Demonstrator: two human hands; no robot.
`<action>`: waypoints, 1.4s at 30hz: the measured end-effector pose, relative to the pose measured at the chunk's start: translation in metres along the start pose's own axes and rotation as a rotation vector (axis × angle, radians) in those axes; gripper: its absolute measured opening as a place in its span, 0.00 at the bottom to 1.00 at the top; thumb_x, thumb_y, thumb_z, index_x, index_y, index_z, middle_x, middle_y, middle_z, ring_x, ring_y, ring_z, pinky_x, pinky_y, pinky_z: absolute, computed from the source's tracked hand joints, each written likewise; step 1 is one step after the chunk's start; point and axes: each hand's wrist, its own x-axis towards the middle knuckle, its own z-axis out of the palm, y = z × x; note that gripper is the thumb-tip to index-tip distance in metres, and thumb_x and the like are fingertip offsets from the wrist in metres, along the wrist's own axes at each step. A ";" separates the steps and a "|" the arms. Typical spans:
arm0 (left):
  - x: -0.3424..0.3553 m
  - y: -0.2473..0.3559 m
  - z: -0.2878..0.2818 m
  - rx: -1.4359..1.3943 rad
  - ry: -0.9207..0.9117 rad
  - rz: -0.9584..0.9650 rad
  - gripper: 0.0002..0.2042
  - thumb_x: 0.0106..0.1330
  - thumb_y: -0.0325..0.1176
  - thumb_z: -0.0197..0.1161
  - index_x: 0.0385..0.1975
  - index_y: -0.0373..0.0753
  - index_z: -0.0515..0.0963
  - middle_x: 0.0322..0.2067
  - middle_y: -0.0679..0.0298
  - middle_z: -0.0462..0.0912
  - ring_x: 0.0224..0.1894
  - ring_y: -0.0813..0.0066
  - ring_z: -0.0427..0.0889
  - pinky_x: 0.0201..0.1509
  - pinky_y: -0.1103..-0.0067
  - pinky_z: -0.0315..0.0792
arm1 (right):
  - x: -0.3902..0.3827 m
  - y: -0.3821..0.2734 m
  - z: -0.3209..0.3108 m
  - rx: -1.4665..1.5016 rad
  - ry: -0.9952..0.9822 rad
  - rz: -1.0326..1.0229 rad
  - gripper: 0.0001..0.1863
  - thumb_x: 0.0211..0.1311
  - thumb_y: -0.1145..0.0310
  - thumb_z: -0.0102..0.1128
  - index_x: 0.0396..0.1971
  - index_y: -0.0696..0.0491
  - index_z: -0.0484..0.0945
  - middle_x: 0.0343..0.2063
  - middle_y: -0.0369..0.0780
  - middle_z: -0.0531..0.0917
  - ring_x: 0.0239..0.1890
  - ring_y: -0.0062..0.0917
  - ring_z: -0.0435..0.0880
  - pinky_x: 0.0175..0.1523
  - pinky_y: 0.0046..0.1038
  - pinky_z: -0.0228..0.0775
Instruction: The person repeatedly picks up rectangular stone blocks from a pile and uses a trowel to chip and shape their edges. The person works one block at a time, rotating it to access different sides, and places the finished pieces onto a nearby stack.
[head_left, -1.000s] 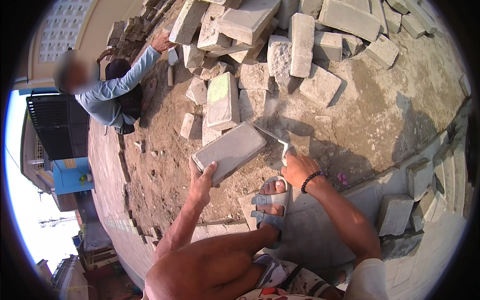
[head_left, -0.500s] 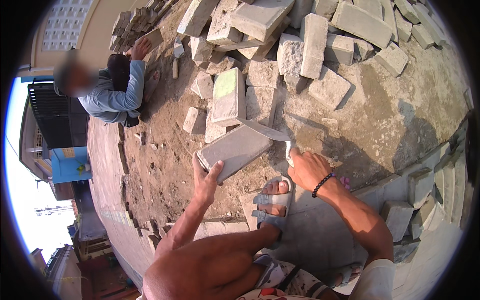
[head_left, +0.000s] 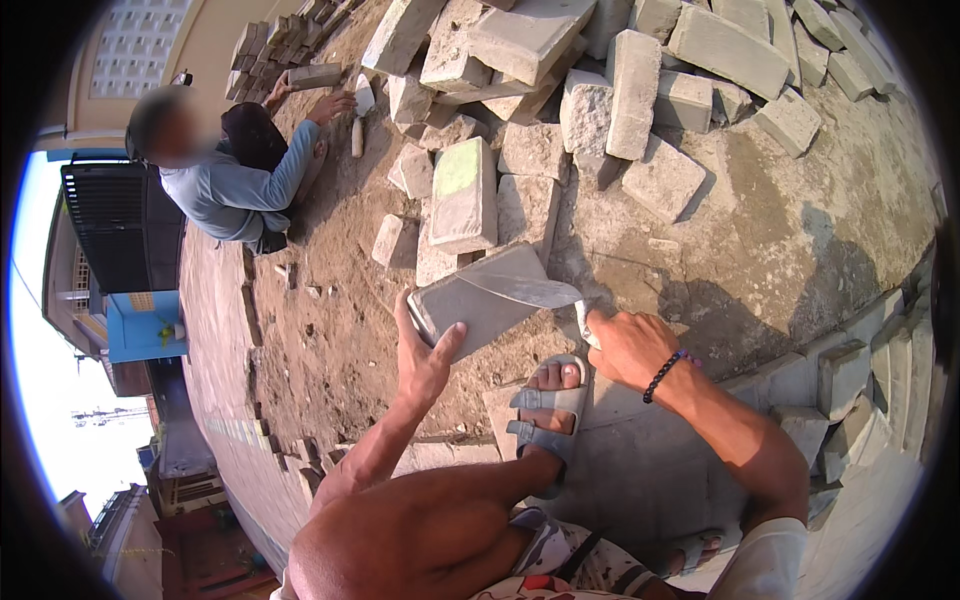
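While the left hand [head_left: 427, 362] clamped the concrete paver [head_left: 480, 312] by one end above the dirt [head_left: 320, 350], right hand [head_left: 634, 348] gripped the trowel [head_left: 530, 291], blade over the paver's face; slack left grip could've dropped it near the sandal [head_left: 552, 402].

Two trowels [head_left: 535, 292], more than twenty concrete blocks [head_left: 478, 315], two grey sandals [head_left: 560, 402], one black bracelet [head_left: 657, 380], one co-worker [head_left: 235, 198]

A rectangular grey paving block [head_left: 480, 322], broad face upward, is held aslant; a trowel [head_left: 535, 291] extends its thin metal blade over that face, tip leftward, pale handle at right.
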 end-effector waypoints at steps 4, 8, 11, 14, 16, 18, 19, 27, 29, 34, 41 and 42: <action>0.002 0.003 -0.001 0.004 -0.004 -0.047 0.47 0.63 0.40 0.68 0.71 0.33 0.39 0.58 0.41 0.66 0.57 0.56 0.74 0.59 0.67 0.72 | 0.004 0.016 0.007 -0.030 0.052 0.008 0.13 0.52 0.68 0.61 0.36 0.60 0.77 0.26 0.55 0.83 0.34 0.51 0.84 0.41 0.47 0.77; 0.005 -0.002 -0.005 -0.014 0.003 -0.074 0.46 0.63 0.41 0.68 0.71 0.33 0.40 0.56 0.41 0.68 0.55 0.57 0.75 0.55 0.67 0.75 | 0.013 0.035 0.005 -0.052 0.078 0.051 0.11 0.54 0.69 0.60 0.35 0.59 0.80 0.29 0.55 0.84 0.35 0.50 0.85 0.46 0.46 0.76; 0.008 0.002 -0.006 -0.011 0.007 -0.122 0.46 0.63 0.41 0.68 0.71 0.33 0.42 0.54 0.41 0.69 0.51 0.59 0.77 0.48 0.70 0.78 | 0.021 0.045 0.004 -0.086 0.077 0.041 0.11 0.53 0.69 0.62 0.35 0.58 0.80 0.29 0.54 0.84 0.36 0.50 0.85 0.45 0.46 0.76; 0.011 0.010 -0.011 -0.010 -0.013 -0.203 0.44 0.64 0.40 0.67 0.70 0.32 0.43 0.54 0.41 0.69 0.48 0.61 0.78 0.42 0.72 0.80 | 0.029 0.060 0.008 -0.135 0.108 0.080 0.11 0.53 0.69 0.62 0.36 0.57 0.81 0.31 0.53 0.85 0.37 0.50 0.84 0.46 0.46 0.76; 0.013 0.011 -0.012 -0.020 -0.012 -0.204 0.44 0.63 0.39 0.67 0.70 0.32 0.43 0.54 0.42 0.68 0.48 0.61 0.79 0.42 0.72 0.80 | 0.031 0.073 0.007 -0.140 0.061 0.108 0.13 0.52 0.67 0.63 0.37 0.57 0.80 0.33 0.55 0.84 0.39 0.50 0.84 0.47 0.47 0.75; 0.016 0.002 -0.011 -0.036 0.003 -0.152 0.44 0.62 0.39 0.67 0.70 0.32 0.43 0.54 0.42 0.69 0.49 0.60 0.79 0.45 0.70 0.79 | 0.034 0.082 0.009 -0.148 0.029 0.140 0.14 0.52 0.66 0.63 0.38 0.58 0.80 0.34 0.56 0.83 0.41 0.50 0.83 0.48 0.47 0.75; 0.014 -0.003 -0.012 -0.026 -0.004 -0.119 0.45 0.61 0.39 0.68 0.70 0.32 0.43 0.54 0.42 0.69 0.50 0.59 0.78 0.48 0.69 0.79 | 0.036 0.085 0.010 -0.154 0.020 0.157 0.15 0.53 0.66 0.62 0.38 0.58 0.79 0.34 0.56 0.83 0.41 0.50 0.83 0.48 0.47 0.75; 0.021 0.028 -0.001 0.119 -0.015 0.054 0.47 0.56 0.40 0.71 0.70 0.34 0.47 0.55 0.41 0.70 0.58 0.53 0.74 0.59 0.64 0.73 | 0.005 0.020 -0.014 0.155 0.163 0.221 0.14 0.56 0.64 0.58 0.37 0.60 0.76 0.29 0.57 0.82 0.38 0.55 0.81 0.45 0.49 0.74; 0.027 0.029 -0.003 0.336 0.007 0.258 0.45 0.53 0.38 0.73 0.68 0.34 0.52 0.51 0.43 0.73 0.51 0.51 0.78 0.53 0.64 0.74 | -0.004 0.011 -0.007 0.226 0.169 0.141 0.15 0.56 0.64 0.58 0.36 0.61 0.75 0.27 0.57 0.81 0.35 0.56 0.81 0.42 0.51 0.73; 0.017 0.039 0.004 0.657 0.005 0.506 0.43 0.48 0.37 0.78 0.62 0.33 0.59 0.46 0.47 0.75 0.44 0.50 0.79 0.47 0.64 0.74 | -0.029 -0.031 -0.013 0.422 0.205 -0.020 0.16 0.56 0.63 0.58 0.38 0.59 0.75 0.24 0.53 0.82 0.31 0.53 0.82 0.39 0.48 0.73; 0.017 0.016 0.016 0.729 0.058 0.674 0.40 0.48 0.34 0.78 0.60 0.32 0.61 0.46 0.47 0.73 0.44 0.51 0.77 0.48 0.64 0.72 | -0.012 -0.008 0.033 0.388 0.024 0.116 0.20 0.55 0.60 0.59 0.41 0.60 0.77 0.32 0.54 0.84 0.38 0.50 0.83 0.44 0.48 0.74; 0.018 0.014 0.019 0.717 0.043 0.693 0.40 0.48 0.34 0.78 0.60 0.32 0.61 0.46 0.47 0.73 0.44 0.51 0.76 0.49 0.64 0.72 | -0.003 0.013 0.046 0.383 0.020 0.170 0.20 0.55 0.59 0.58 0.41 0.60 0.78 0.35 0.55 0.83 0.41 0.50 0.83 0.46 0.47 0.74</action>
